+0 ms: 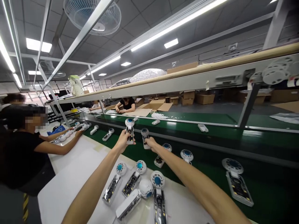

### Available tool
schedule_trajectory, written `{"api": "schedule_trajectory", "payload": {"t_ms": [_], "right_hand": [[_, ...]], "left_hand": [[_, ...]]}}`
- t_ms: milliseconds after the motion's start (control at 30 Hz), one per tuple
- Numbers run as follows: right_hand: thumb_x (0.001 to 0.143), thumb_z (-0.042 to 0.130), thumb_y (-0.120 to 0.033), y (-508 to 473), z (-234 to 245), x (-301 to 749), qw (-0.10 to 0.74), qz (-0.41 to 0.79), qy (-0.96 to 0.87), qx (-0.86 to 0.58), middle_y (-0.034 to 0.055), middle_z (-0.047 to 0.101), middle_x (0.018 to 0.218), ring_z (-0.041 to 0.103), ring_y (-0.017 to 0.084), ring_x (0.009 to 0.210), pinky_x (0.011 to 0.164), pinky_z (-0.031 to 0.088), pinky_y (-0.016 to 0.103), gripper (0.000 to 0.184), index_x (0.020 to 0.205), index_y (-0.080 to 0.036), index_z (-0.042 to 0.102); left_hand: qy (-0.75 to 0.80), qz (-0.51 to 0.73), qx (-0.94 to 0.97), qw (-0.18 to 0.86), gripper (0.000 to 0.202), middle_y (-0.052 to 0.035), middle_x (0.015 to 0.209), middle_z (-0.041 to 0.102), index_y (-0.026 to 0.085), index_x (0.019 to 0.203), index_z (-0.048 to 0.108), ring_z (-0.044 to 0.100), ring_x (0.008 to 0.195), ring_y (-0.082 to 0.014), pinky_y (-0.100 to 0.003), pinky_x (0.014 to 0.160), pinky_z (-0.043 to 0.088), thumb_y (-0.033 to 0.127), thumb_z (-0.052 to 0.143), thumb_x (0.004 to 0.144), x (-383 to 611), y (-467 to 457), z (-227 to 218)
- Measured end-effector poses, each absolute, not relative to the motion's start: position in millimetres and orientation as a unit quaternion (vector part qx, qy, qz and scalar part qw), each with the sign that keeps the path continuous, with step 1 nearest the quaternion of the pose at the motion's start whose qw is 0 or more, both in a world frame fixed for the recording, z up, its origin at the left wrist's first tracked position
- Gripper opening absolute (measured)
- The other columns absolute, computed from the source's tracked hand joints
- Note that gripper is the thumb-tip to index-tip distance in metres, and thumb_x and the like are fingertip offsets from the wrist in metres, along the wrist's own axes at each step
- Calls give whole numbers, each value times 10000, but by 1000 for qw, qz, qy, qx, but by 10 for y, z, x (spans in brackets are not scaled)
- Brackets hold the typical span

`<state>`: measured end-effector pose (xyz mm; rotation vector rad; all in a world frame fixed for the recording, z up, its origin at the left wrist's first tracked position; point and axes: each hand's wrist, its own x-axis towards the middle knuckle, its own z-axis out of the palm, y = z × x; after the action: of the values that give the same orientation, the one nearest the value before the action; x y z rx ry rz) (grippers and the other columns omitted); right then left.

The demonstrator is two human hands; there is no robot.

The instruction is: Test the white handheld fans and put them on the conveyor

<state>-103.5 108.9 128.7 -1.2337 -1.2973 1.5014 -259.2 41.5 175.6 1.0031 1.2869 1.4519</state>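
Observation:
My left hand [122, 140] is closed around a small white handheld fan [130, 122], held upright with its round blue-centred head on top and the open handle showing dark inner parts. Just to the right, my right hand [151, 143] grips a second handheld fan [144, 133] by its handle, over the green conveyor belt [205, 161]. Below my arms, several similar fans lie on the white table [77, 183]. Most have open handles, such as the one at the front [159, 202]; another fan [128, 203] lies with its white casing up.
More fans rest along the belt, including one at the right [238, 183]. A co-worker [23, 146] sits at the left with arms on the table. Across the belt, another person [127, 104] bends over cardboard [140, 112]. A long shelf [187, 79] runs above the belt on metal posts.

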Motion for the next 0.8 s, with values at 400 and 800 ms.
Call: {"api": "schedule_trajectory", "payload": {"t_ms": [400,800], "right_hand": [[777,639,-123,-388,2378,583,524,584,-545,-294,43,654,1168,723,227,1004,747,644,340,722,1418,-274,343],[900,666,-287,-981,2175,1322,575,516,-565,-289,104,576,1351,706,206,1032,823,653,379,670,1466,-289,309]], "left_hand": [[226,664,561,439,706,-120,1284,638,278,1488,279,719,686,-158,-286,541,592,228,652,890,-1342,-676,2324],[172,615,572,514,636,-128,1338,623,327,1498,263,716,704,-161,-330,618,612,270,609,967,-611,-955,2019]]}}
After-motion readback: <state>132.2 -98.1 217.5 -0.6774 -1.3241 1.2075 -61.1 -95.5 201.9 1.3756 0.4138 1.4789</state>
